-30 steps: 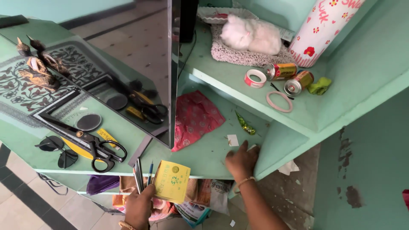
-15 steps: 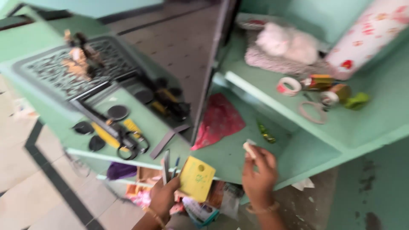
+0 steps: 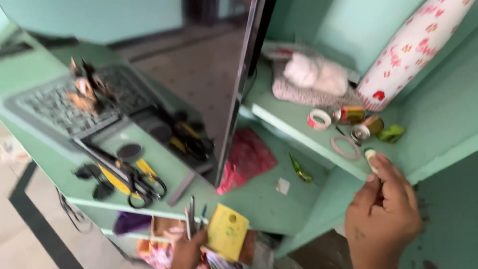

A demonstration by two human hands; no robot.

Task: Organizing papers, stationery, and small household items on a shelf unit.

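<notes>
While at the shelf (image 3: 308,144), right hand (image 3: 383,219) around small white piece (image 3: 371,158).

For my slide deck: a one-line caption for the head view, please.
Right hand lifts a small white piece to the green shelf; left hand holds a yellow card.

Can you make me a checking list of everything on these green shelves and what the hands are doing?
Surface: pale green painted shelves, two levels, with a mirror door standing open.
Job's things: small white cylinder piece in the right hand; yellow card with a hole and thin pens in the left hand.
Clutter: yellow-handled scissors, red patterned cloth, tape rolls, white fluffy bundle, flowered roll.
Hands: both closed on things.
Cables: nothing seen.
Surroundings: tiled floor, worn green wall.
</notes>
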